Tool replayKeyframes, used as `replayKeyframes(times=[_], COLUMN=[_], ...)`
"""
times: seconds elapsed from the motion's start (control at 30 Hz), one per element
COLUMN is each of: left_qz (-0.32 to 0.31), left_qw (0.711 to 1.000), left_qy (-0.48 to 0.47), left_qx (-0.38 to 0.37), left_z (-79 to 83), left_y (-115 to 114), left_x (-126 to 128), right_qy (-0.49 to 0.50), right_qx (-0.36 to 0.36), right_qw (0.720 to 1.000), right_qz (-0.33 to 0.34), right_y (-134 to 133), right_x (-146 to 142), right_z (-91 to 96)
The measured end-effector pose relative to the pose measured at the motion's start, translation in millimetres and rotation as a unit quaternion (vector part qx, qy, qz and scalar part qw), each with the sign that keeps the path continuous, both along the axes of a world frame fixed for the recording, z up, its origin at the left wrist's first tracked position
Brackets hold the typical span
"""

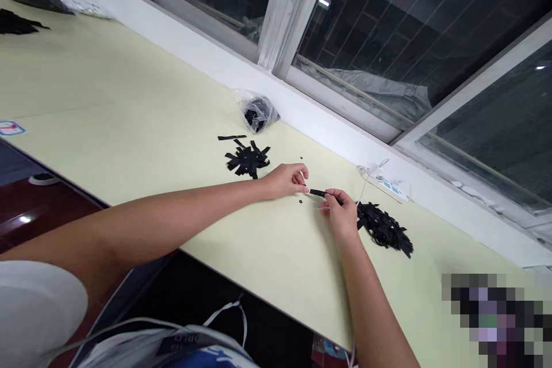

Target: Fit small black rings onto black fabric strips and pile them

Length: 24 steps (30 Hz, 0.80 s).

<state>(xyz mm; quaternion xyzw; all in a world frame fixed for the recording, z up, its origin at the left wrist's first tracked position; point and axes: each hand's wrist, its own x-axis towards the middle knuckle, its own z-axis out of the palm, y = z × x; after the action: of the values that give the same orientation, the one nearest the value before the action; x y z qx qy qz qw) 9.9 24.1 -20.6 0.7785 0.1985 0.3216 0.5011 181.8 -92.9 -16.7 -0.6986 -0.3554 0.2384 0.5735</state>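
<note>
Between my two hands, just above the table, is a short black fabric strip (318,192). My right hand (341,215) is closed round one end of it, with the thumb and fingers pressed together. At the other end, my left hand (287,180) pinches with thumb and forefinger; its fingertips hide what lies between them. Two small black ring-like pieces (301,202) lie on the table close to the left hand, one nearer me and one farther off. A large heap of black strips (383,229) lies beside the right wrist. Left of my left hand is a smaller fanned pile of strips (248,159).
A clear plastic bag with black contents (257,114) sits near the wall. One loose strip (232,137) lies before it. A white power strip with a cable (390,186) rests along the window ledge. More black material (17,23) is at the table's far left.
</note>
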Motion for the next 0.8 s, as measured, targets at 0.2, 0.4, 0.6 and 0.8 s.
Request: replayKeyframes(times=[0.2,0.4,0.6,0.8], left_qz=[-0.007,-0.006,-0.012,-0.018], left_qw=[1.0,0.999,0.997,0.997], left_qy=[0.013,0.016,-0.014,-0.016], left_qx=[0.022,0.051,0.078,0.075], left_z=[3.1,9.8,16.5,10.6], left_y=[-1.2,-8.4,-17.1,-18.7], left_x=[-0.9,-4.1,-5.9,-3.5], right_qy=[-0.009,-0.022,-0.038,-0.027], right_qx=[0.004,0.008,0.023,0.033], right_qw=[1.0,1.0,0.998,0.995], right_qz=[0.008,0.009,0.037,0.085], right_y=[0.1,-0.2,0.0,-1.9], right_x=[0.3,0.6,-0.2,-5.4], right_z=[-1.3,-0.7,-2.7,-2.1])
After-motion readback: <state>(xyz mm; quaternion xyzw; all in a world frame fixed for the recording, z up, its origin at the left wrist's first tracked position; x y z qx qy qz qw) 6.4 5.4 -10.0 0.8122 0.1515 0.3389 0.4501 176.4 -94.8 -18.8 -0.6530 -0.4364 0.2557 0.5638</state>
